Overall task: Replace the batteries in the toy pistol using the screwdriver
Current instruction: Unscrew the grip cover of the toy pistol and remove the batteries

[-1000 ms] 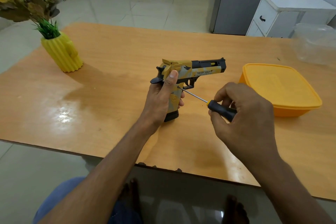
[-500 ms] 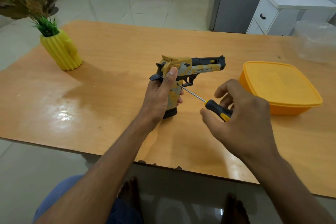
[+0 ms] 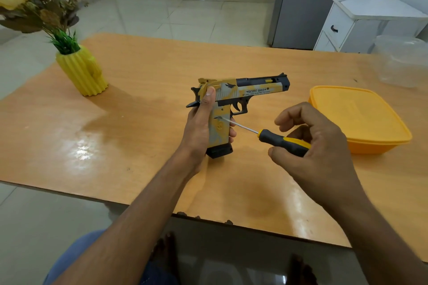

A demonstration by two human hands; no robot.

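Observation:
A yellow, grey and black toy pistol stands upright above the wooden table, barrel pointing right. My left hand grips its handle from the left, thumb up along the back of the slide. My right hand holds a black and yellow screwdriver by its handle. The thin metal shaft runs up-left and its tip rests on the side of the pistol grip, near a small slot. My index finger is lifted off the handle.
A yellow lidded plastic box sits just right of my right hand. A clear plastic container stands at the far right. A yellow ribbed vase with flowers is at the left. The table's near edge runs below my forearms.
My right hand has re-gripped the screwdriver handle, fingers shifting around it, while the tip stays on the pistol grip. The pistol and my left hand hold nearly still.

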